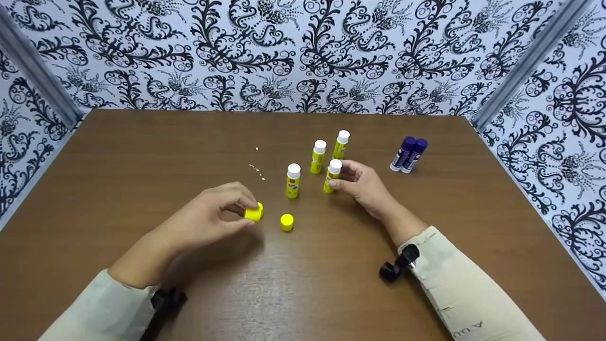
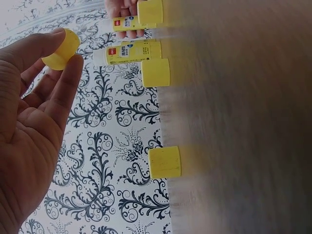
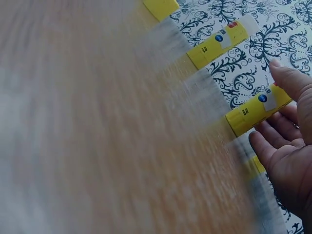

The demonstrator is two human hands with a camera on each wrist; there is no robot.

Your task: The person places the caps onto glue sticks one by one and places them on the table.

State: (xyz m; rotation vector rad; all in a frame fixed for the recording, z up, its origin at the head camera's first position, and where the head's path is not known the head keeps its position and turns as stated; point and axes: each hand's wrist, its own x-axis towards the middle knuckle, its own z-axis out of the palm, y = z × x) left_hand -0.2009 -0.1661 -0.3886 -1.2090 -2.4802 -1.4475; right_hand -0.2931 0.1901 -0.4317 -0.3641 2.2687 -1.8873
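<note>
Between left fingertips; yellow cap

hands (right) around 1 yellow tube | 1 similar tube nearby | patterned wall behind | tabletop blurred

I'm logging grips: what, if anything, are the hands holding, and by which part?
The left hand pinches a yellow cap by its sides. The right hand curves around an upright glue stick; whether it grips cannot be told.

yellow tubes, white tops, yellow caps, purple tubes, brown table, black-scrolled white wall
</note>
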